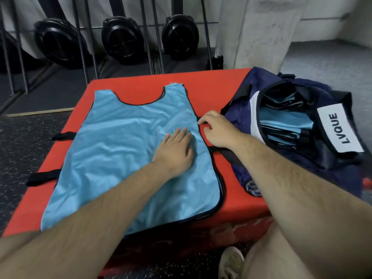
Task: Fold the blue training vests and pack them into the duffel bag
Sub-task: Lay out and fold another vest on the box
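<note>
A light blue training vest (112, 150) with black trim lies spread flat on a red padded box (219, 85), neck opening toward the far side. My left hand (177, 152) rests flat on the vest's right half, fingers apart. My right hand (215, 130) pinches the vest's right edge at the black trim. To the right, a navy duffel bag (251, 87) lies open on the box, with several folded blue vests (285, 121) stacked inside. A white label reading LVQUE (340, 127) is on the bag.
Black elastic side straps (43, 177) stick out from the vest's left edge over the box side. Black round weights (120, 40) and metal rack bars stand behind the box. Dark speckled floor lies to the left, and my shoe (231, 262) is below the box.
</note>
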Motion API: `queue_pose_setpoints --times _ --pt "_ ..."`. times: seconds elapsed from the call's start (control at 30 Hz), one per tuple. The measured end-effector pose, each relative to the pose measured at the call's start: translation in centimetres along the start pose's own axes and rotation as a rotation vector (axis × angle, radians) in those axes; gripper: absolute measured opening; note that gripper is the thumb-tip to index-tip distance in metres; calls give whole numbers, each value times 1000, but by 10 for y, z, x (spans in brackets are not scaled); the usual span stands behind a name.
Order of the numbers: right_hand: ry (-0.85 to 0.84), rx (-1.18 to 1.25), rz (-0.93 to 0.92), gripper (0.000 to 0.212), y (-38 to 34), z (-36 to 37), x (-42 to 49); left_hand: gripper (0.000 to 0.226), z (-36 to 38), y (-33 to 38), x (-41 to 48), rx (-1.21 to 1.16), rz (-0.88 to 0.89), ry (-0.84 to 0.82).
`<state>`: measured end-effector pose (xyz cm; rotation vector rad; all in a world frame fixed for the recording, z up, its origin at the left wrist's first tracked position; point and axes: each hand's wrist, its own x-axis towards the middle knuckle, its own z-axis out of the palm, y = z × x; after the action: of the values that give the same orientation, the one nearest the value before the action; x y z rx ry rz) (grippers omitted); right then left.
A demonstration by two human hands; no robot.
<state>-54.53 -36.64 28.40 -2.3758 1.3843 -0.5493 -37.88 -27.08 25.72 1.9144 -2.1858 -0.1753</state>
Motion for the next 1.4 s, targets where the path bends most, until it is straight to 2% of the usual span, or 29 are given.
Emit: queue_pose_setpoints --times 0.1,0.2,0.27,0.33,0.5,0.6,0.63,0.7,0.83,1.03,1.1,1.2,1.3,1.33,1.4 --pt "-86 21 105 9 0 -17 -22 56 4 13 -11 -46 28 -45" --pt "-253 55 167 12 -4 -26 -41 59 11 12 -21 -24 13 -124" --pt "-279 7 145 10 -7 -26 -49 58 13 10 -23 -11 5 -132" --pt "-255 -94 146 7 -10 -28 -55 57 13 11 -22 -3 2 -134" --pt "-180 -397 180 28 -24 -26 -62 57 9 17 -25 8 -37 -146" --pt "-19 -725 -31 37 -47 -17 -71 57 7 25 -37 -6 -39 -92" --pt "23 -763 -112 37 -57 -13 -77 57 7 27 -42 4 -37 -80" --pt "36 -691 -186 39 -74 5 -91 60 7 26 -53 18 -52 -82" --pt "-95 -222 30 50 -82 48 -128 63 8 16 -71 35 -68 -137" --pt "-258 -333 101 61 -54 41 -143 61 2 -4 -94 17 -141 -131" --pt "-215 -378 38 60 -62 43 -146 62 -1 -12 -108 16 -142 -128" --pt "-56 -360 -246 52 -82 49 -158 59 -3 -21 -130 23 -82 -70" --pt "-28 -300 -467 39 -101 50 -170 56 -5 -31 -155 47 6 -36" --pt "-59 -293 -508 43 -103 49 -173 58 -5 -36 -164 55 16 -38" --pt "-130 -369 -570 68 -104 47 -178 69 -9 -42 -178 76 12 -36"
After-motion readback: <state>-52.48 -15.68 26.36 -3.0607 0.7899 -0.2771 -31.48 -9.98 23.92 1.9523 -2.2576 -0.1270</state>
